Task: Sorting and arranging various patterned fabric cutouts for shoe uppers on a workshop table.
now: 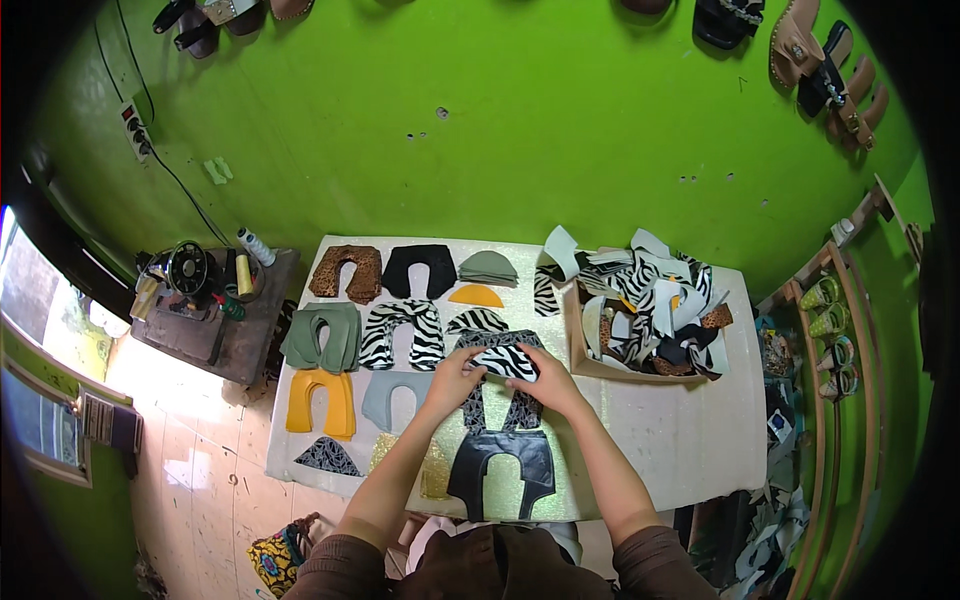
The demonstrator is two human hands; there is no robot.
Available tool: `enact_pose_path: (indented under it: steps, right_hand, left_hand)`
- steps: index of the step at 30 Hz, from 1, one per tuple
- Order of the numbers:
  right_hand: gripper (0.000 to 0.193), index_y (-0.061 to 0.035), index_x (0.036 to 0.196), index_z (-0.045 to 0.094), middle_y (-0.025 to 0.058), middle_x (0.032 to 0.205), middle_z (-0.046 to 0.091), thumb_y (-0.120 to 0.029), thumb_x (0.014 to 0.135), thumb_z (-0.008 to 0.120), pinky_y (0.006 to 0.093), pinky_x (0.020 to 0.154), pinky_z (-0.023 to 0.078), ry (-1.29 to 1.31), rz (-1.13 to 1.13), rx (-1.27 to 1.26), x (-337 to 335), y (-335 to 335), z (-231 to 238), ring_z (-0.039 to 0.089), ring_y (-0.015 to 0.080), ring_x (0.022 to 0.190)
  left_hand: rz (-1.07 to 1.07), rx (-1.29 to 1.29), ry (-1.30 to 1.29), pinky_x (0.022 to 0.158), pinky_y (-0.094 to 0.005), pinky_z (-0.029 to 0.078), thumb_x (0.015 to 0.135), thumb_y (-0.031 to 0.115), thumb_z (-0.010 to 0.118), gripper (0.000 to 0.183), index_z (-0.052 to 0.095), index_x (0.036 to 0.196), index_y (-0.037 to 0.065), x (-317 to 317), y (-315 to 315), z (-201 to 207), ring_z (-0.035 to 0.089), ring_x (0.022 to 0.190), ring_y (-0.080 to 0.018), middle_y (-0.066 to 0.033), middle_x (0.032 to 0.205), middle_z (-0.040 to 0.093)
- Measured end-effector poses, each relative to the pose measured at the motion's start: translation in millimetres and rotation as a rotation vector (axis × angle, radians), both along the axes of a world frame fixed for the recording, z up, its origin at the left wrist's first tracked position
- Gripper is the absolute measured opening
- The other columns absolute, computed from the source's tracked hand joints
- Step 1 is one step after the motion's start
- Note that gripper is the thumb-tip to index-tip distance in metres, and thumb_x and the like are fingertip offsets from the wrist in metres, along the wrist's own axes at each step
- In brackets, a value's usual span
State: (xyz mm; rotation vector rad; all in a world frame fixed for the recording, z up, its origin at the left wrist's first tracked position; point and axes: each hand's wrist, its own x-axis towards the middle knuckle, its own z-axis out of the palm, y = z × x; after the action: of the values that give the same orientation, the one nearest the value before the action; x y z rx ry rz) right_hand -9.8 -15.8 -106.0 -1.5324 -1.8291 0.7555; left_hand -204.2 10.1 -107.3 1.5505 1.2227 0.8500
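Note:
Both my hands grip a small zebra-print cut piece (505, 362) over the middle of the table. My left hand (456, 380) pinches its left end and my right hand (546, 380) its right end. Beneath them lies a dark grey patterned U-shaped piece (475, 410), partly covered. Just beyond is another zebra-print piece (476, 320) with a curved edge. A black U-shaped piece (503, 450) lies nearer to me. To the left are stacks of U-shaped zebra-print pieces (377, 340) and a light grey U-shaped piece (385, 400).
A box (640, 373) heaped with scraps stands at the table's right. More cut stacks, leopard (330, 272), black (408, 270), green (345, 335) and yellow (325, 385), cover the left. A sewing machine (187, 270) is at far left; a wooden shoe rack (842, 450) is right.

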Motion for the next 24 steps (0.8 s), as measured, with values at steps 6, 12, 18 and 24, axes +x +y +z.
enact_pose_path:
  steps: [6,12,18,24]
  right_hand:
    - [0.031,-0.0040,0.109,0.055,0.0016,0.071,0.054,-0.005,0.078,0.055,0.0200,0.059,0.040,0.377,-0.099,-0.139,-11.5,26.8,-22.5,0.046,0.0078,0.060]
    - [0.026,-0.0048,0.103,0.058,0.0011,0.071,0.053,-0.006,0.077,0.058,0.0216,0.059,0.041,0.272,-0.167,-0.067,-23.8,74.3,-9.1,0.048,0.0093,0.062]
    - [0.025,-0.0072,0.102,0.059,0.0082,0.077,0.059,-0.011,0.077,0.057,0.0293,0.063,0.045,0.101,-0.216,-0.034,-26.4,113.3,-24.1,0.057,0.0194,0.066]
    - [0.027,-0.0071,0.102,0.058,0.0109,0.083,0.060,-0.011,0.076,0.058,0.0307,0.067,0.046,0.016,-0.209,-0.050,-23.6,125.9,-50.9,0.059,0.0222,0.071]
  left_hand:
    - [0.047,0.071,0.090,0.066,-0.0283,0.047,0.073,0.009,0.064,0.035,0.057,0.107,0.005,-20.5,21.0,-15.9,0.058,0.072,-0.0203,-0.0157,0.094,0.059]
    - [0.065,0.198,0.191,0.067,-0.0267,0.046,0.074,0.010,0.063,0.034,0.057,0.106,0.004,-24.8,64.5,-4.7,0.056,0.071,-0.0193,-0.0149,0.090,0.059]
    - [0.053,0.233,0.281,0.072,-0.0320,0.046,0.072,0.008,0.061,0.035,0.056,0.106,0.003,-22.1,99.2,-9.9,0.057,0.078,-0.0280,-0.0179,0.092,0.059]
    - [-0.021,0.370,0.533,0.080,-0.0376,0.042,0.072,0.011,0.060,0.029,0.057,0.100,0.004,-17.8,111.1,-32.4,0.056,0.085,-0.0313,-0.0180,0.088,0.059]
